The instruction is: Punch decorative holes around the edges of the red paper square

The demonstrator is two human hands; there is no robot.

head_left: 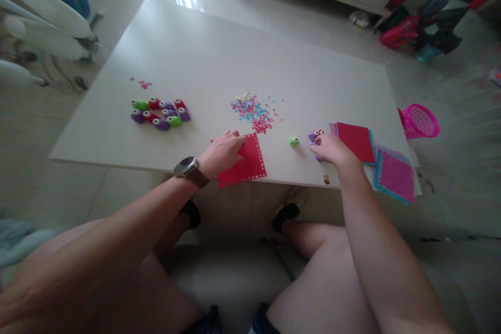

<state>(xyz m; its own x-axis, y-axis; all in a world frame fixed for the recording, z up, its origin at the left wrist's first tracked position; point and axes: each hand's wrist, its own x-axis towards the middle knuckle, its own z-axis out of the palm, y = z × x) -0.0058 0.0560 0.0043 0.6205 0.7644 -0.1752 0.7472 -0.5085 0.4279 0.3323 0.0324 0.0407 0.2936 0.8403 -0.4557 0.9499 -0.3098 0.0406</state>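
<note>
A red sheet of paper (250, 164) with small holes punched along its edges lies at the table's front edge, its lower corner overhanging. My left hand (225, 152) is on it, fingers curled, holding it against the tabletop. To the right, my right hand (331, 147) has its fingers pinched at a small purple craft punch (313, 135), partly hidden by the fingers. A red punch top with a white, eye-like button shows beside those fingertips. Between my hands stands a green punch (293, 141), touched by neither.
Several more punches (160, 114) are grouped at the left, near red paper bits (144, 84). Mixed confetti (254, 110) lies mid-table. Stacked red sheets (357, 142) and pink and blue sheets (396, 175) lie at the right. A pink basket (420, 121) stands beyond the table edge.
</note>
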